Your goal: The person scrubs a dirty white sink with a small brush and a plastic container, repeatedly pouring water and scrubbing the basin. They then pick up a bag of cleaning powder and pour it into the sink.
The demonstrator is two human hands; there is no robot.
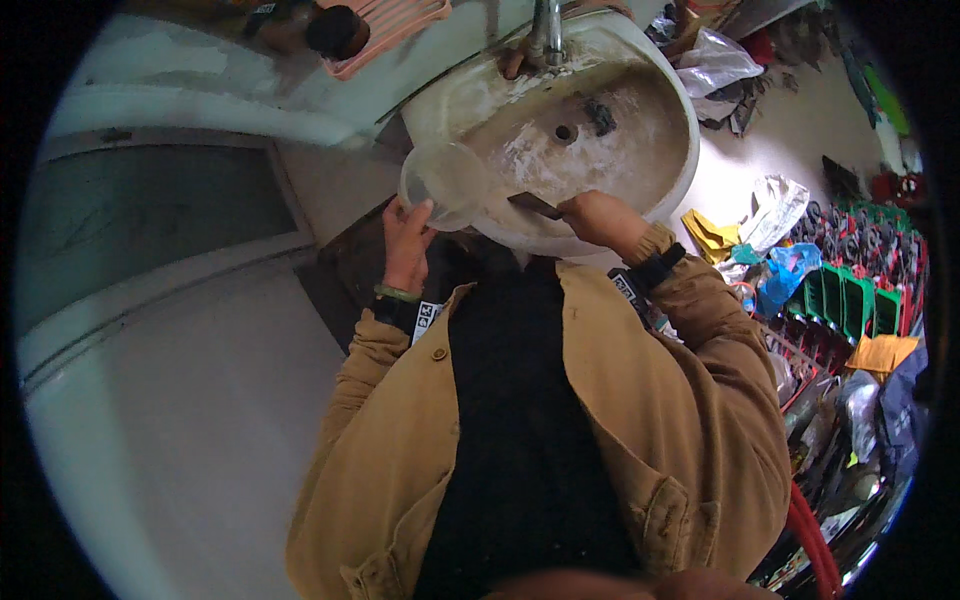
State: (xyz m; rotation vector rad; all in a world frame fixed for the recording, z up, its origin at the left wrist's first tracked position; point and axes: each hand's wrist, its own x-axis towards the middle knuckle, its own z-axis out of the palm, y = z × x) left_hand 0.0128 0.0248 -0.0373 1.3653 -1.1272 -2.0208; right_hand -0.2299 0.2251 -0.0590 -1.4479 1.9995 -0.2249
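Observation:
My left hand (pixel 407 244) grips a round, translucent plastic tub (pixel 442 184) by its near side, over the left rim of a washbasin. In my right hand (pixel 606 222) is a flat, dark blade-like tool (pixel 535 205), perhaps a scraper, which points left above the basin's near edge. The white ceramic washbasin (pixel 686 142) is stained brown inside, with pale smears around the drain hole (pixel 564 133). Beside the drain lies a dark clump (pixel 600 118). A metal faucet (pixel 553 37) stands at the basin's back. What the tub holds is hard to make out.
A salmon-pink slatted rack (pixel 397 30) and a dark rounded object (pixel 337 32) are at the upper left. Green plastic bins (pixel 844 300), a blue plastic bag (pixel 789 274) and a yellow packet (pixel 709 236) crowd the right. A framed panel (pixel 165 217) spans the left.

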